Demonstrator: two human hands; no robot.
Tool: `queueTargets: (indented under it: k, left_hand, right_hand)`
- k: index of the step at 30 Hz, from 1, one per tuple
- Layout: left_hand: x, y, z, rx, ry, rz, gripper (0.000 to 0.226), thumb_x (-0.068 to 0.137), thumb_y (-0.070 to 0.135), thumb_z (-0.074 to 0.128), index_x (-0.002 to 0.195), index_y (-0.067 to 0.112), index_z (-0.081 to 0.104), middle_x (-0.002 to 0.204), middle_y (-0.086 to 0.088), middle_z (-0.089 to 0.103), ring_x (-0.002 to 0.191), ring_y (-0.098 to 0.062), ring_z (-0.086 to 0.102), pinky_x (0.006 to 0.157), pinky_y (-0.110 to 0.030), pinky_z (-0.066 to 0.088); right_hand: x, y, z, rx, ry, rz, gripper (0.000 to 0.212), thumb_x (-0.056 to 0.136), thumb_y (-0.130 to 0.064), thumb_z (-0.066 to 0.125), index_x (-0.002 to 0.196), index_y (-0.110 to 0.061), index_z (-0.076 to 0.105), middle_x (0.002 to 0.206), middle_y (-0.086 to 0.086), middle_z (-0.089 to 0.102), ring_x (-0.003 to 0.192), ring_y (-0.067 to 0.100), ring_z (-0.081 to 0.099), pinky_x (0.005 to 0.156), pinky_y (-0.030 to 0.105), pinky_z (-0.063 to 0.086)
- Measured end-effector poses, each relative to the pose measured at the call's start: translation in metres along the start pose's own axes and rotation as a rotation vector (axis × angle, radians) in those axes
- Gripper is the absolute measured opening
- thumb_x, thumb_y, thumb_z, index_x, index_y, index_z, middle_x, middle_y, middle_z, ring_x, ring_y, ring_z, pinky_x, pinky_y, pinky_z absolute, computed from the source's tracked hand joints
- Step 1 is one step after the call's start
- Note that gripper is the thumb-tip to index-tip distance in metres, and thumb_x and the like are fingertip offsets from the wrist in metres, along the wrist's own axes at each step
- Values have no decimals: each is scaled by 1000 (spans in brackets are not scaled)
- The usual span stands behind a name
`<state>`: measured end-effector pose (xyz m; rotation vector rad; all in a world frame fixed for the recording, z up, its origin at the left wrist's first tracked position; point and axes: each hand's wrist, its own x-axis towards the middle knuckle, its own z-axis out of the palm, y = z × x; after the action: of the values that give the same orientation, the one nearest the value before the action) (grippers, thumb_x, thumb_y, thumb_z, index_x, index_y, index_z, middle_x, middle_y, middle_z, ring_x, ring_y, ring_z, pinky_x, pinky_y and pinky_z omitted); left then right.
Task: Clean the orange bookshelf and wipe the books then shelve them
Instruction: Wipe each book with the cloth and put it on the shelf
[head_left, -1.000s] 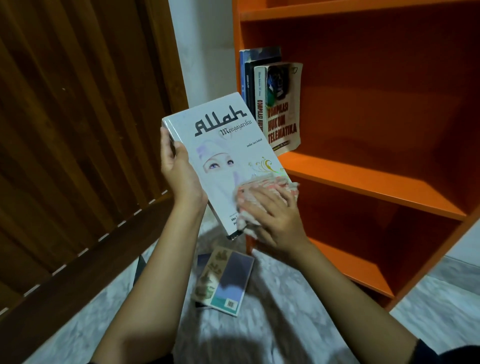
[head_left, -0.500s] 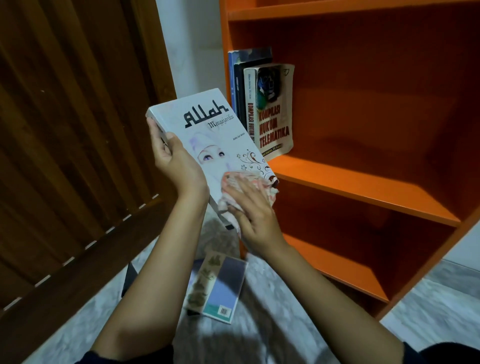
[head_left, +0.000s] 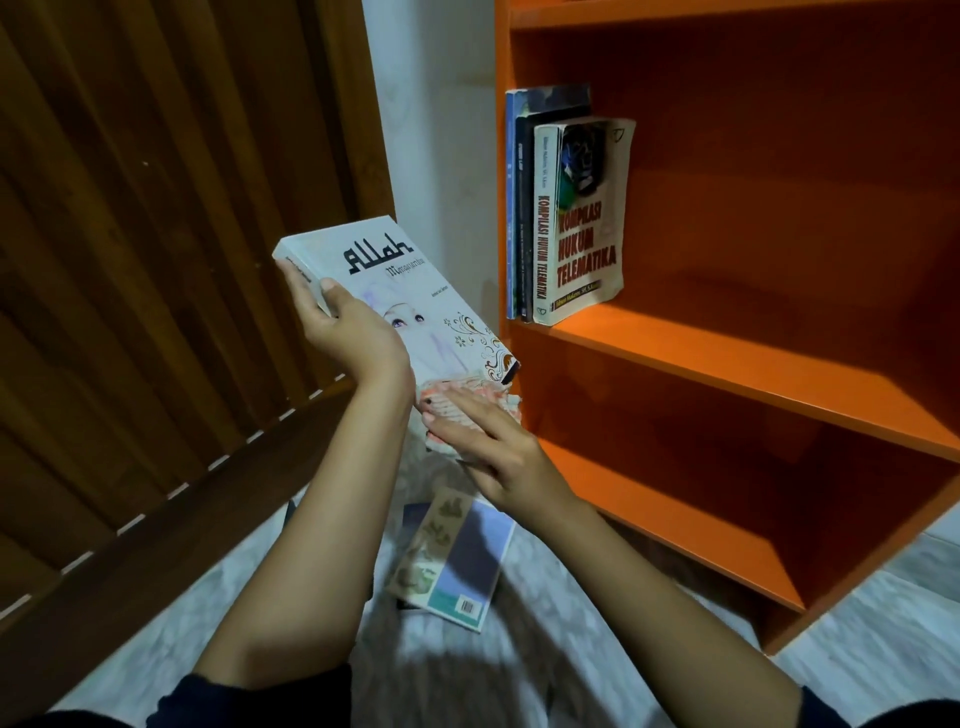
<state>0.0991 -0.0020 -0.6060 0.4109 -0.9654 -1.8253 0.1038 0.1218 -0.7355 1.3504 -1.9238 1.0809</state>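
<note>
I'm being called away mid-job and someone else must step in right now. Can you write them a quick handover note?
Left hand: grips the white book by its spine side, in the air beside the orange bookshelf.
Right hand: flat fingers press the cloth against the cover's lower corner.
Done: the shelved books stand at the left end of one shelf.
Left: finish wiping the white book and shelve it, then do the floor book.

Perhaps three shelved books (head_left: 587, 234), one held book (head_left: 395, 280), two floor books (head_left: 467, 561), one cloth (head_left: 467, 400).
</note>
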Motion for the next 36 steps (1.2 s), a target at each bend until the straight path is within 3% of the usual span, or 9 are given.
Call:
queueTargets:
  k: [3, 7, 12, 19, 23, 25, 29, 32, 36]
  left_hand:
    - [5, -1, -6, 41, 4, 5, 46, 103, 13, 33, 147, 21, 27, 107, 11, 55, 92, -6, 62, 66, -15, 53]
    - [11, -5, -9, 63, 32, -26, 46, 103, 18, 34, 147, 26, 27, 122, 0, 58, 102, -13, 64, 76, -24, 57]
    - [16, -4, -8, 67, 64, -21, 45, 103, 17, 34, 147, 25, 28, 127, -2, 58, 102, -13, 64, 77, -24, 57]
    - [12, -3, -5, 64, 14, -10, 45, 102, 16, 35, 146, 24, 30, 118, 5, 57, 103, -12, 63, 79, -27, 57]
    - [10, -3, -5, 68, -10, -6, 45, 102, 16, 36, 146, 23, 32, 134, 0, 53, 108, -13, 61, 84, -30, 56]
    - [8, -2, -6, 66, -30, 3, 44, 102, 14, 36, 145, 21, 33, 138, 0, 49, 112, -12, 59, 87, -29, 55]
    - [1, 3, -5, 53, -120, 21, 44, 101, 10, 38, 144, 17, 36, 142, 0, 46, 111, -7, 58, 85, -23, 54]
    - [-6, 4, 2, 51, -234, 65, 43, 100, 9, 39, 143, 14, 37, 146, 0, 42, 112, -1, 56, 85, -17, 51]
    - [-25, 3, 29, 2, -382, 128, 42, 100, 13, 42, 141, 18, 39, 146, -1, 43, 131, -15, 45, 105, -42, 43]
  right_hand:
    - [-7, 2, 1, 27, 8, 3, 45, 88, 3, 47, 129, -16, 52, 138, 13, 48, 130, 27, 44, 107, 40, 39]
    - [-16, 11, 3, 123, 9, 144, 54, 81, 13, 63, 129, -10, 57, 142, 12, 46, 133, 25, 44, 105, 46, 41]
    - [-22, 16, -2, 142, 76, 229, 44, 89, 1, 58, 131, -10, 54, 142, 10, 46, 135, 21, 41, 110, 41, 37]
    - [-19, 11, -13, 255, 155, 434, 47, 84, -7, 63, 129, -7, 51, 135, 3, 50, 130, 11, 44, 108, 18, 33]
    - [-18, 8, -20, 298, 167, 516, 47, 86, -19, 64, 130, -12, 49, 133, -5, 49, 125, -11, 42, 104, 11, 33]
    - [-19, 14, -26, 315, 198, 593, 45, 86, -11, 66, 129, -15, 52, 131, -13, 50, 123, -12, 43, 104, 14, 36]
    - [-21, 31, -45, 333, 380, 761, 42, 85, -18, 67, 122, -34, 57, 131, -13, 52, 123, 15, 54, 100, 48, 47]
    - [-11, 40, -71, 336, 557, 789, 41, 83, -32, 65, 122, -37, 55, 135, -5, 55, 125, 14, 52, 103, 48, 45]
    - [17, 48, -114, 326, 682, 691, 38, 92, -18, 57, 129, -24, 51, 135, 2, 55, 125, 17, 52, 103, 46, 44]
